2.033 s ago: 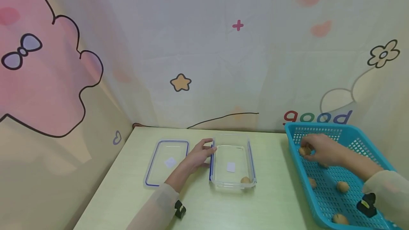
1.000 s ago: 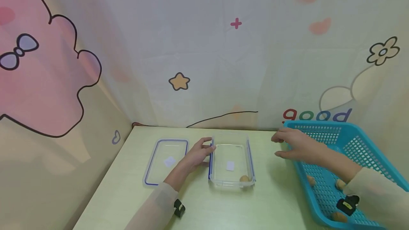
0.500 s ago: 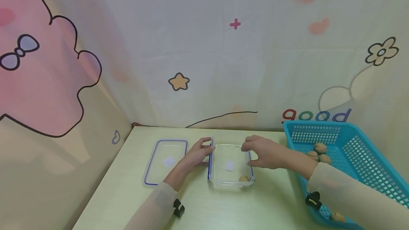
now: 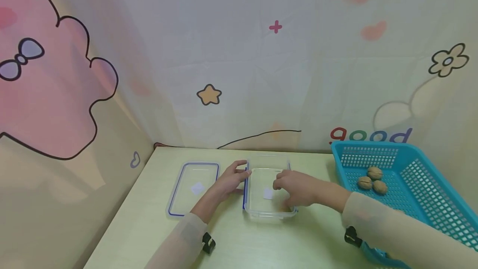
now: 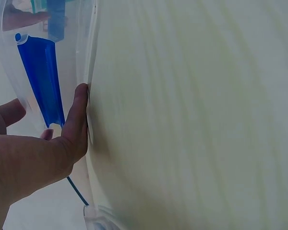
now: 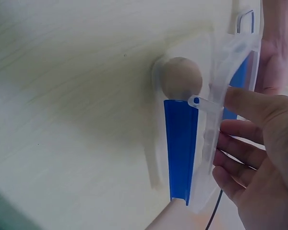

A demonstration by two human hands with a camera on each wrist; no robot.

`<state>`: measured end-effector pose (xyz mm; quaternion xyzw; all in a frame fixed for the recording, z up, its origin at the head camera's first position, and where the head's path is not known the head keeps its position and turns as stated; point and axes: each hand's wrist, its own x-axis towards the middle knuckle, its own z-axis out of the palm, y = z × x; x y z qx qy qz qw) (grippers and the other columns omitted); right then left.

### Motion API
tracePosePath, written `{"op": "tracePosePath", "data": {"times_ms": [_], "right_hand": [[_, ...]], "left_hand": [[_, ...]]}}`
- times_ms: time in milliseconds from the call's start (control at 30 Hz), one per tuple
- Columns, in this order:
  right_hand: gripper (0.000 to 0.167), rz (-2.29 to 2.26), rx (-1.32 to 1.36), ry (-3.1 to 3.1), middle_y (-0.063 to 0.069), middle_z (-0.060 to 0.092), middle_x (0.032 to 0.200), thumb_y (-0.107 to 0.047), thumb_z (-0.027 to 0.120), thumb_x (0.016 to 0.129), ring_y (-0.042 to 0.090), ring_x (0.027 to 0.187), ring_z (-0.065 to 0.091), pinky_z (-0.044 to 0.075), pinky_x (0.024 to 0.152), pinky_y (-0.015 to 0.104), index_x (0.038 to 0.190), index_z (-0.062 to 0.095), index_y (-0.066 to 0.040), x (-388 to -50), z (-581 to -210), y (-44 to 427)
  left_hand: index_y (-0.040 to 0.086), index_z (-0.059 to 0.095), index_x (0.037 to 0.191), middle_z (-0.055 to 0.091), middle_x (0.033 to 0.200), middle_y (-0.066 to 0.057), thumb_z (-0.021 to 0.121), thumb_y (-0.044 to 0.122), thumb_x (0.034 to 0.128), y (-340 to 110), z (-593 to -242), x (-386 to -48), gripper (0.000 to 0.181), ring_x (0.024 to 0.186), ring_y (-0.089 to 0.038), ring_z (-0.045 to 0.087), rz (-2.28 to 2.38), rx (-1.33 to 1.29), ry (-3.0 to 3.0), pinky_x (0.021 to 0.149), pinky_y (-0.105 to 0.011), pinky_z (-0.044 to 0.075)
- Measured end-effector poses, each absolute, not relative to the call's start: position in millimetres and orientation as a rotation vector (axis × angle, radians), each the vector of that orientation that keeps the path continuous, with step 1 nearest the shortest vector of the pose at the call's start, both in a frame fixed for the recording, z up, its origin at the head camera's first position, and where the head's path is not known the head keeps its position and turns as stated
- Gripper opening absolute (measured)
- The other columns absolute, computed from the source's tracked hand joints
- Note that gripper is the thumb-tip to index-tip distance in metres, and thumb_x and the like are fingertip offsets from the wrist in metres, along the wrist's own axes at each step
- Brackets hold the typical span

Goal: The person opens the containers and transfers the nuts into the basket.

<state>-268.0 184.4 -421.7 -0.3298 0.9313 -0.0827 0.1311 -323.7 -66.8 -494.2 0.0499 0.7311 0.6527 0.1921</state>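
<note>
A clear plastic food container (image 4: 265, 214) with blue side latches stands on the table. My left hand (image 4: 228, 181) holds its left wall; in the left wrist view the thumb lies low on the outside, with another finger up by the rim. Inside, in the near right corner, is one walnut (image 6: 181, 79), seen through the wall in the right wrist view and mostly hidden by my right hand (image 4: 298, 188) in the head view. That hand reaches over the right rim with loosely bent fingers. No object shows in its grasp, and the fingers look apart from the walnut.
The container's lid (image 4: 192, 174), with a blue seal, lies flat to the left. At the right stands a blue mesh basket (image 4: 429, 177) with several walnuts (image 4: 375, 172), partly covered by the right sleeve. A patterned cloth hangs behind the table (image 4: 242, 244).
My right hand let go of a walnut in the basket, moved left across the table and dipped into the container over its walnut. My left hand stayed at the container's left wall.
</note>
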Motion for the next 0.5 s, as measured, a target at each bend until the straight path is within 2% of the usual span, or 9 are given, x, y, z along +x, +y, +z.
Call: {"op": "tracePosePath", "data": {"times_ms": [267, 500], "right_hand": [[0.035, -0.209, -1.118, 2.689, 0.005, 0.071, 0.103, -0.022, 0.092, 0.084, 0.02, 0.098, 0.062, 0.058, 0.091, 0.039, 0.11, 0.076, -0.005, -267.3, -430.1, 186.0], [0.016, -0.138, -1.246, 2.695, -0.001, 0.066, 0.084, -0.014, 0.088, 0.086, 0.012, 0.077, 0.051, 0.052, 0.073, 0.03, 0.093, 0.074, -0.008, -267.5, -434.1, 183.8]], "left_hand": [[0.014, 0.038, 0.162, 0.047, 0.154, -0.026, 0.064, 0.025, 0.1082, -66.5, -495.5, -324.0, 0.061, 0.141, -0.045, 0.05, 1.828, 0.144, 2.054, 0.1, -0.062, 0.055], [0.014, 0.038, 0.162, 0.047, 0.154, -0.025, 0.064, 0.025, 0.1083, -67.2, -495.4, -325.4, 0.06, 0.141, -0.044, 0.05, 1.828, 0.14, 2.053, 0.099, -0.061, 0.056]]}}
